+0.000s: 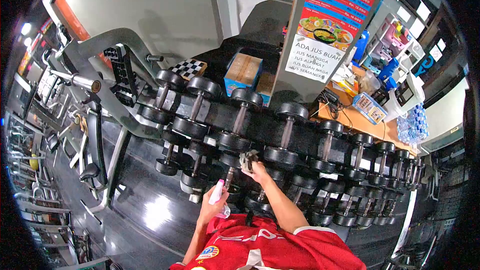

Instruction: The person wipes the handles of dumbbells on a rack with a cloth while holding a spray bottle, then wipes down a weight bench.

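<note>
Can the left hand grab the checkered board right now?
Probably not as things stand: the left hand is already holding a spray bottle, and rows of dumbbells lie between it and the checkered board.

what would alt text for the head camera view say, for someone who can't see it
A person in a red shirt holds a spray bottle in the left hand and a greyish cloth in the right hand, at two rows of black dumbbells. Beyond are a food menu and boxes; gym machines stand at picture left.
</note>
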Tool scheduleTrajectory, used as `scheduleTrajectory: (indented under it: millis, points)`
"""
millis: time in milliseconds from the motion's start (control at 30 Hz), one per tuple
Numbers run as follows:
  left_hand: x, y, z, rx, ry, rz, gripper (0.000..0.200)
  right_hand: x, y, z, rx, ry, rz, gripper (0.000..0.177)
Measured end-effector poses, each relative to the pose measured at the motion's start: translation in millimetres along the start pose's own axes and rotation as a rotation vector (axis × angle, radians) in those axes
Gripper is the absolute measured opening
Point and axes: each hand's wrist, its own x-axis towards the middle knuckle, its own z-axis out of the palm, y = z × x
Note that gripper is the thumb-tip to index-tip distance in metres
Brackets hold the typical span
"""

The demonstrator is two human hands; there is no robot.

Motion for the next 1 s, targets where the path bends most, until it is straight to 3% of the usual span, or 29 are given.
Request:
scheduleTrajectory:
  millis: [33,100,167,233,300,367,433,533,700,733,833,900,933,967,1000]
  points:
    - [-2,-1,0,0.001,0.005,-0.004,0.017,0,-2,6,-0.018,-0.05,0.095,0.025]
    - [-7,-3,-2,0.004,0.049,0.03,0.017,-13,-8,27,0.075,0.075,0.334,0.026]
    - [-9,-6,-7,0.012,0.067,0.017,0.017,-2,3,26,0.287,-0.067,0.463,0.026]
    - [-8,-11,-10,0.018,0.083,0.0,0.017,11,16,26,0.582,-0.335,0.336,0.034]
    - [-7,-18,-13,-0.022,0.1,-0.003,0.017,29,18,36,0.759,-0.274,0.157,0.036]
    - [-6,-12,-15,0.001,0.098,-0.011,0.017,28,1,48,0.982,-0.179,0.171,0.035]
    - [-3,-2,-17,0.027,0.089,-0.017,0.017,24,-1,60,0.93,-0.104,0.06,0.031]
    - [3,4,-19,0.059,0.064,-0.022,0.017,-12,-15,79,0.981,-0.386,0.198,0.029]
    - [20,10,-32,0.011,0.035,0.021,0.015,-63,-14,100,1.121,-0.41,0.33,0.033]
    - [24,8,-36,0.015,0.033,0.022,0.015,-63,-11,94,0.979,-0.453,0.334,0.034]
    - [34,2,-46,0.072,0.039,0.091,0.016,-37,1,75,0.804,-0.502,0.365,0.033]
    - [36,6,-49,0.073,0.028,0.1,0.017,1,21,56,0.757,-0.369,0.236,0.029]
    - [37,8,-50,0.076,0.03,0.1,0.017,41,40,33,0.818,-0.538,0.153,0.023]
    - [36,10,-51,0.067,0.029,0.071,0.017,43,27,48,0.744,-0.229,0.095,0.02]
    - [34,11,-53,0.059,0.031,0.041,0.017,40,14,59,0.829,-0.156,0.062,0.021]
